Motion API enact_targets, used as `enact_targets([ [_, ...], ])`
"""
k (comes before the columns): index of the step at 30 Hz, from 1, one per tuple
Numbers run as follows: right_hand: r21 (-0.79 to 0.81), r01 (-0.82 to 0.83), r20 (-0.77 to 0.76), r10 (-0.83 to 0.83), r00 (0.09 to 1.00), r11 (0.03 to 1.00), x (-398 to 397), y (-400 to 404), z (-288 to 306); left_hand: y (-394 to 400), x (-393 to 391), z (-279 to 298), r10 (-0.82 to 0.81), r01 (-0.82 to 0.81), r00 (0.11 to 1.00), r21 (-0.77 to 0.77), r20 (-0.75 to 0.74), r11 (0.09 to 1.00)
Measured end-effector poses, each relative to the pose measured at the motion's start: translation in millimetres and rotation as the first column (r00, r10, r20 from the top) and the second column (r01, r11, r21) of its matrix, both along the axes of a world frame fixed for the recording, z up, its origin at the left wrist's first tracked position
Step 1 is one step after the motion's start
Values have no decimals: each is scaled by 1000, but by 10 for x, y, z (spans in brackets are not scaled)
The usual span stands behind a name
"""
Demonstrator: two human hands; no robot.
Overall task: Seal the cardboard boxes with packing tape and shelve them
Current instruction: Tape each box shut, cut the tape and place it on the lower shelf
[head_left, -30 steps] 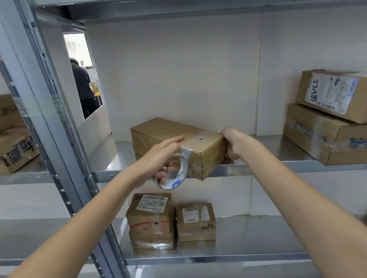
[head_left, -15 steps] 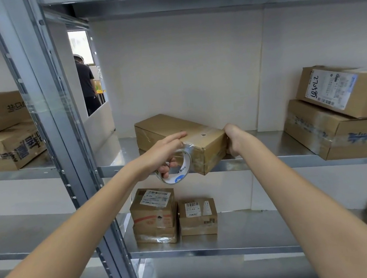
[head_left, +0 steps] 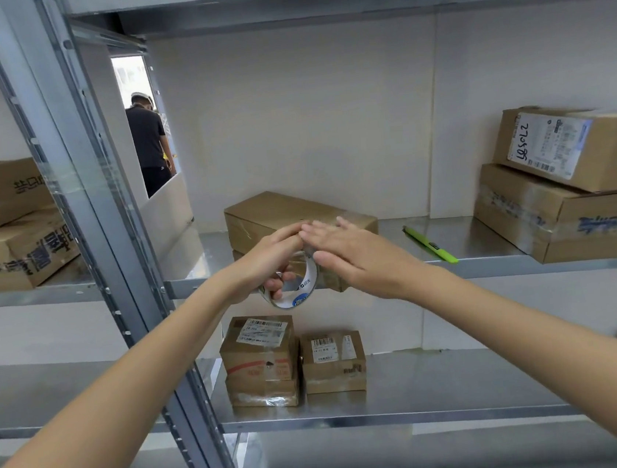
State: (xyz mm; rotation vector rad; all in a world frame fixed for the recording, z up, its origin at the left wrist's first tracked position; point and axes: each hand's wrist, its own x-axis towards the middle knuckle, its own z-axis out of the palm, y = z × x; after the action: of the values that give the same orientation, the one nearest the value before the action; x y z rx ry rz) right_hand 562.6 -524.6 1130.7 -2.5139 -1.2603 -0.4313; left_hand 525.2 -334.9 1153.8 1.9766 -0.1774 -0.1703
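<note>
Head view: the right hand has let go of the cardboard box's end and now lies flat on its taped top. The left hand grips the tape roll at the box's near end on the shelf. The strip is probably being smoothed down.

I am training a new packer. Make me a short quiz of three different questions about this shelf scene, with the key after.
1. True or false: the left hand holds the tape roll.
2. The right hand is: A) gripping the green cutter, B) flat with straight fingers over the long box, C) out of view.
3. Fill in: the green cutter lies on the ___ shelf, right of the long box.

Key: 1 true; 2 B; 3 middle.
</note>
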Motion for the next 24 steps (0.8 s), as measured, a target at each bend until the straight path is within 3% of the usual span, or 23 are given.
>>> enact_targets([
  [6, -37, 25, -5, -26, 1000, 999, -1, 17, 21, 6, -9, 2, 7, -8, 1000, -7, -21, 1000],
  [11, -3, 36, -130, -36, 991, 999, 59, -26, 47, 11, 34, -24, 21, -21, 1000, 3, -20, 1000],
  [16, -9, 108, -162, -108, 981, 994, 202, -212, 97, 35, 78, -55, 6, -6, 1000, 2, -29, 1000],
  [24, 111, 245, -166, -225, 960, 963, 390, -348, 92, 76, 136, -88, -4, 5, 999, 4, -53, 1000],
])
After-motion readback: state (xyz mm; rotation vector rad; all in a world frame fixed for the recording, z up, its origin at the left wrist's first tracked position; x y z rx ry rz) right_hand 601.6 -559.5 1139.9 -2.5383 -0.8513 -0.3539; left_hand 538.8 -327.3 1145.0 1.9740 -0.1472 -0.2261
